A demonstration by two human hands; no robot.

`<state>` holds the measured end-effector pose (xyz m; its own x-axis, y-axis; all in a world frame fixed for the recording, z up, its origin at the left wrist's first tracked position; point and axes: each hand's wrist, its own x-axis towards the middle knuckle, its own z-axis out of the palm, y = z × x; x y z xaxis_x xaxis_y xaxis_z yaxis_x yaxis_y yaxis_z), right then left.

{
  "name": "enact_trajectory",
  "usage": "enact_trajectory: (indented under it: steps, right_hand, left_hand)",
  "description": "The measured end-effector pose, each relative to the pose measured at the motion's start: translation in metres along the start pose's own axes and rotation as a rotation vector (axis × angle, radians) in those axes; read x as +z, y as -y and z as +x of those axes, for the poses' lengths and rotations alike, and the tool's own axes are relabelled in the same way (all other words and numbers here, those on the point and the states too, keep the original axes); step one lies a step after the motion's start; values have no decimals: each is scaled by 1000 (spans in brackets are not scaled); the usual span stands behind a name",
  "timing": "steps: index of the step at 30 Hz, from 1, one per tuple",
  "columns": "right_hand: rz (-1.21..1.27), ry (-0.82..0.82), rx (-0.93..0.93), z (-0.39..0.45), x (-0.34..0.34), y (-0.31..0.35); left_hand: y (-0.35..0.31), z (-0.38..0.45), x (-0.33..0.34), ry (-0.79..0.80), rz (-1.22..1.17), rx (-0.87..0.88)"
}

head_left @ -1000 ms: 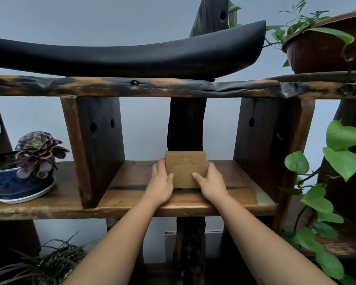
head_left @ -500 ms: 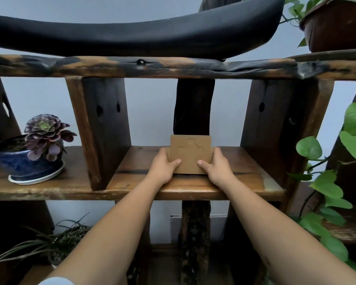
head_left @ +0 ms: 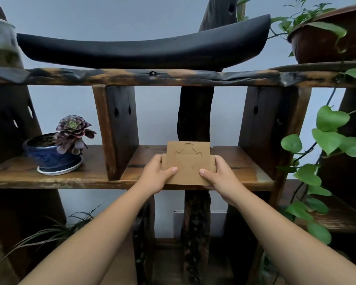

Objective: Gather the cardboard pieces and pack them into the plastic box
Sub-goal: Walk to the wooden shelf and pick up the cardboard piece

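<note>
Brown cardboard pieces (head_left: pixel 188 163) with cut-out outlines are stacked upright over the front of the middle wooden shelf (head_left: pixel 240 173). One piece stands taller at the back, a wider one lies in front of it. My left hand (head_left: pixel 157 174) grips the stack's left edge, thumb on its front face. My right hand (head_left: pixel 219 174) grips the right edge in the same way. No plastic box is in view.
A purple succulent in a blue pot (head_left: pixel 53 155) stands on the shelf's left part. Thick wooden uprights (head_left: pixel 117 130) flank the compartment. A curved black piece (head_left: pixel 144 50) lies on the upper shelf. Leafy vines (head_left: pixel 329 138) hang at the right, and a brown pot (head_left: pixel 329 40) sits above them.
Both hands have drawn the cardboard pieces toward me, to the shelf's front edge. The front piece has slipped lower than the back one. The camera has come closer.
</note>
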<state>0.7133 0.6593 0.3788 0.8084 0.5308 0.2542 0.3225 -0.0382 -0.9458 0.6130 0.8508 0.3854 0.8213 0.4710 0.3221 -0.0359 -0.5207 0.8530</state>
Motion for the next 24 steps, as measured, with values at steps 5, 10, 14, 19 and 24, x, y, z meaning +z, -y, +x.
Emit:
enact_trajectory:
  steps: [5, 10, 14, 19, 24]
  right_hand:
    - [98, 31, 59, -46, -6, 3]
    - [138, 47, 134, -94, -6, -8]
    - [134, 62, 201, -127, -5, -18]
    - [120, 42, 256, -160, 0, -34]
    - [90, 33, 286, -184, 3, -51]
  left_hand:
    - [-4, -53, 0, 56, -243, -16]
    - [3, -99, 7, 100, -270, -78]
    - [11, -130, 14, 113, -289, -132]
    - [25, -161, 25, 112, -290, -175]
    - [39, -187, 39, 140, -289, -277]
